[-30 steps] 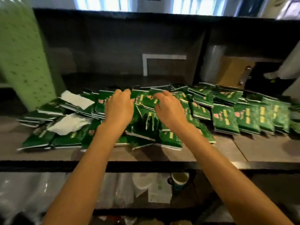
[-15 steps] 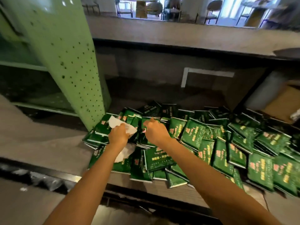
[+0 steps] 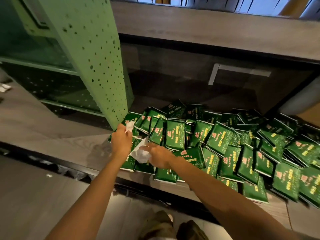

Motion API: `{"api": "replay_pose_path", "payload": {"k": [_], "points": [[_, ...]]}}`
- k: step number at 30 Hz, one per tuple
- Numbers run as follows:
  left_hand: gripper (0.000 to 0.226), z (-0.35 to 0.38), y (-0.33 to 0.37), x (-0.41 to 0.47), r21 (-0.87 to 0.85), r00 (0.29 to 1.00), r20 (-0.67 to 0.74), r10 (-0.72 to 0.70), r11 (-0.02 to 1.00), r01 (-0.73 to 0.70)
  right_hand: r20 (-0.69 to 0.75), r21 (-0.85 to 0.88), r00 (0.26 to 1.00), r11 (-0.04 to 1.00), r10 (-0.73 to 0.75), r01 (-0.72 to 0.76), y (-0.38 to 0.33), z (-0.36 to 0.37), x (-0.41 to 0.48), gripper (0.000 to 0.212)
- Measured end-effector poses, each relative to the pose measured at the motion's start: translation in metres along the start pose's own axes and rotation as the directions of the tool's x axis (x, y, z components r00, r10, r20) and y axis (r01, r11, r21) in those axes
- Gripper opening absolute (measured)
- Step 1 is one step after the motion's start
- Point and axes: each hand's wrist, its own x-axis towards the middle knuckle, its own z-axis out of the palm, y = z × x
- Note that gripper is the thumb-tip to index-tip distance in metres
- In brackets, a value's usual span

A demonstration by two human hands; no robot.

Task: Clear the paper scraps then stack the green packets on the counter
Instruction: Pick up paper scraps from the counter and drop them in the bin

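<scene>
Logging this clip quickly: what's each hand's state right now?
Left hand: pinches a small paper scrap.
Right hand: holds a larger paper scrap.

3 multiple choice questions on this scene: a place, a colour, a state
1. The perforated green column stands: A) left of the green packets B) right of them C) on them
2. The larger paper scrap at the right hand is: A) yellow B) white C) blue
3. The left hand: A) lies flat, empty B) grips a packet C) pinches a small paper scrap
Answers: 1 A, it rises at the heap's left end; 2 B, white against the packets; 3 C, the scrap sticks out of its grip.
</scene>
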Motion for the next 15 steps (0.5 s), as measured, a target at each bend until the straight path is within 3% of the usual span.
{"api": "replay_pose_path", "payload": {"k": [5,9,15], "points": [[0.035,-0.009,-0.029,-0.007,-0.129,0.999,-0.026,-0.019,0.992,0.015,0.050,-0.112,0.997,0.992,0.065,-0.059,-0.008,0.019,0.016,0.071],[0.035,-0.012,-0.040,-0.005,-0.131,0.998,0.021,-0.053,0.990,0.055,-0.066,-0.170,0.995,0.981,0.079,-0.089,-0.012,0.021,0.020,0.054],[0.025,-0.019,-0.016,-0.012,-0.215,0.997,0.062,-0.050,0.975,0.062,-0.154,0.048,0.988,0.999,0.014,-0.007,-0.015,0.004,0.013,0.031]]}}
